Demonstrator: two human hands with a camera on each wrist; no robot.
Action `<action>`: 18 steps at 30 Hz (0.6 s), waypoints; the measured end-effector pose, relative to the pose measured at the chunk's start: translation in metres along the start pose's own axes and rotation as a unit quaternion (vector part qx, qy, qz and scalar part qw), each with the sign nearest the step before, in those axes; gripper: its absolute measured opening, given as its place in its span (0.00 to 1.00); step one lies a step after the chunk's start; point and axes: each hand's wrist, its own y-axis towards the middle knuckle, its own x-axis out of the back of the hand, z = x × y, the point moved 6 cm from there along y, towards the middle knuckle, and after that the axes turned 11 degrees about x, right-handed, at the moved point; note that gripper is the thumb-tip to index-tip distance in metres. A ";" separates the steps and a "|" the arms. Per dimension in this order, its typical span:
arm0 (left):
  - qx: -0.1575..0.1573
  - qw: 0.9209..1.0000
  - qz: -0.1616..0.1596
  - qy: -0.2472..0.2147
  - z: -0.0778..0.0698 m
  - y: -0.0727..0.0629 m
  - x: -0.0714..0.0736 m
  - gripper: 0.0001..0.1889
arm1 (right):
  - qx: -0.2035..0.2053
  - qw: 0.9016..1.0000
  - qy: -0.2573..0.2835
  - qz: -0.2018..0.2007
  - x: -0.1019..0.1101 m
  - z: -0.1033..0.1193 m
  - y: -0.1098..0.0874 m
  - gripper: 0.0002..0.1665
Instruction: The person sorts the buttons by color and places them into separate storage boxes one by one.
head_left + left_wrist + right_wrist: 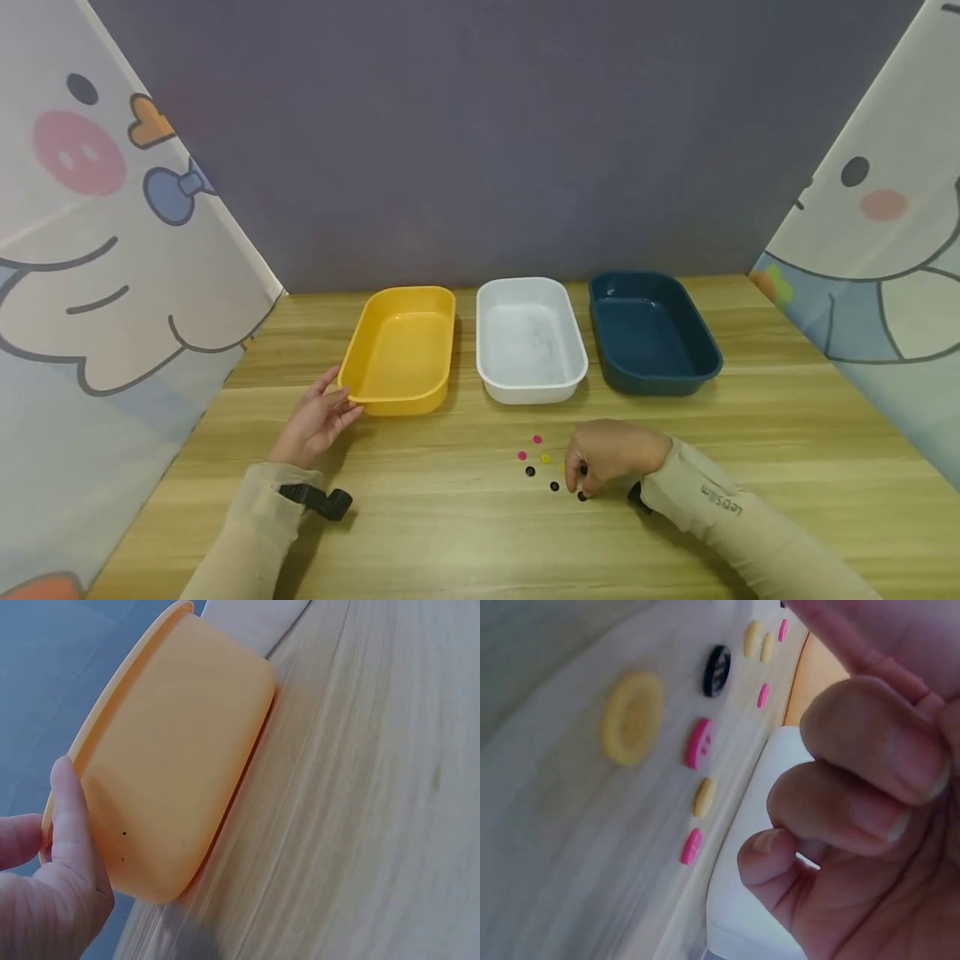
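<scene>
My left hand (318, 423) grips the near left corner of a yellow tray (397, 407), fingers on both sides of its rim in the left wrist view. Over the table my right hand (615, 454) points downward, thumb and forefinger beside a black button (582, 497). Whether they pinch it cannot be told. Its other fingers (870, 742) are curled in the right wrist view, where the fingertips near the table do not show. Just left of this hand lie pink (537, 439), yellow (545, 458) and black (554, 487) buttons, loose on the table.
A white tray (532, 394) stands in the middle, right of the yellow one. A dark blue tray (660, 385) is further right. Behind them rises a grey panel (465, 150), with printed cloth (112, 292) on both sides. Wooden tabletop (420, 517) lies between my forearms.
</scene>
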 end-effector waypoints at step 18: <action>-0.003 1.000 0.016 -0.021 0.001 -0.004 -0.003 0.35 | 0.033 0.999 -0.028 -0.017 -0.005 0.005 -0.004 0.10</action>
